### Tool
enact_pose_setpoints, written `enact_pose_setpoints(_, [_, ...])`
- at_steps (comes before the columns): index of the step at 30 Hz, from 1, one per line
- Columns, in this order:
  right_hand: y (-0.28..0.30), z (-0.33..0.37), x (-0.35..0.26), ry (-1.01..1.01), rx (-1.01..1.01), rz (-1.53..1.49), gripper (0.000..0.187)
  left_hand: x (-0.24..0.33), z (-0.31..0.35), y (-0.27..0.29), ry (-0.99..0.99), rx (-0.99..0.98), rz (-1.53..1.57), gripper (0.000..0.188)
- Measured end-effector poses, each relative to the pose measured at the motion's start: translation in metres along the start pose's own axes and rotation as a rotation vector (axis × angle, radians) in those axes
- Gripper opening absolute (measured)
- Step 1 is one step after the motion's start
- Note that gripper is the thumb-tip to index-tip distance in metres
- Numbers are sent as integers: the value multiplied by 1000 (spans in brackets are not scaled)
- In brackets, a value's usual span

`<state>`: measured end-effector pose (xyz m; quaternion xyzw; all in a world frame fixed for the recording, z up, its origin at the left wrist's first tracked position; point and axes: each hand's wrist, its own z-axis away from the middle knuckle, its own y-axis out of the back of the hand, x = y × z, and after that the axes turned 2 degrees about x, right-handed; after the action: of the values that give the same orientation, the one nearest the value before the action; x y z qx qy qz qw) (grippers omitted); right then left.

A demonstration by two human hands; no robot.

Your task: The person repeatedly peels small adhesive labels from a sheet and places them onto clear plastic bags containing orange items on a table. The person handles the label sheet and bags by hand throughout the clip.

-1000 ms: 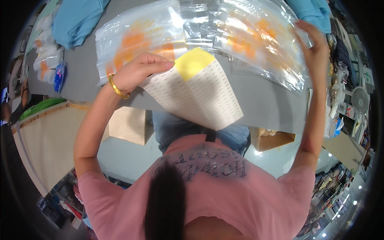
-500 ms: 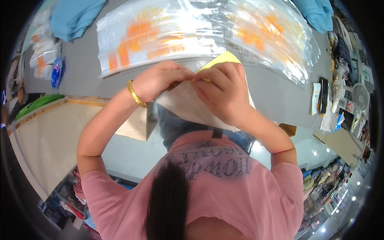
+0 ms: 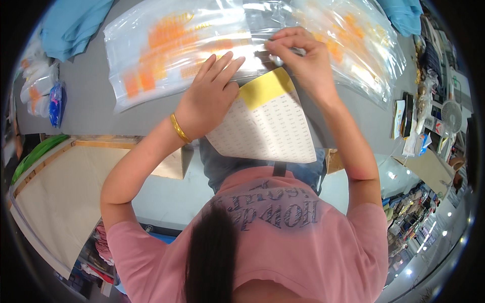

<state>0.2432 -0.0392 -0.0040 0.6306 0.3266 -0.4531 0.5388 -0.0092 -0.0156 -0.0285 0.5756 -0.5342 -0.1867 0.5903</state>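
Observation:
My left hand lies flat, fingers spread, over the near edge of a stack of clear plastic bags printed in orange. Its thumb side touches a sheet of small printed labels, white with a bare yellow band along its far end. The sheet hangs over the table edge above my lap. My right hand is raised over the far end of the sheet, beside the bags. Its thumb and forefinger are pinched together; whatever is between them is too small to make out.
A second stack of printed clear bags lies to the right on the grey table. Folded blue cloth sits at both far corners. Rolled bags and a blue packet are at left. A dark phone-like object lies at right.
My hands were together over the sheet; now they are apart. The left has spread onto the bags, and the right has moved up and away, baring the sheet's yellow band.

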Motion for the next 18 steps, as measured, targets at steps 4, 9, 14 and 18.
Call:
enact_pose_setpoints(4, [-27, -6, 15, 48, -1, 94, 15, 4, 1, -3, 36, 53, -38, 10])
enact_pose_setpoints(9, [-37, -7, 21, 78, 45, 156, 15, 8, -10, -3, 50, 65, -167, 9])
enact_pose_setpoints(14, [-34, -6, 16, 398, 120, 624, 25, 7, -13, -6, 33, 47, -259, 12])
enact_pose_setpoints(18, [-27, -29, 3, 421, 280, 801, 39, 7, -14, 0, 39, 66, -195, 11])
